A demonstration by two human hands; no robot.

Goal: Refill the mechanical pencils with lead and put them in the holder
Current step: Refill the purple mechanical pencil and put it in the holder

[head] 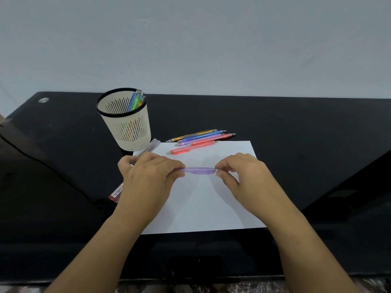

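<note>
Pinched at its ends by the left hand (146,176) and right hand (239,172), a purple pencil (198,170) lies level over the paper (211,204). Loose pencils (201,138) sit at twelve o'clock, the holder (127,127) at ten.

We cannot see the left end of the purple mechanical pencil (198,170), buried in the left grip (148,178), which also covers part of the clear lead tube (151,145) and red lead case (116,192); the case's label is too small to read.

Holder (124,121) stands left of loose pencils (198,138).
</note>
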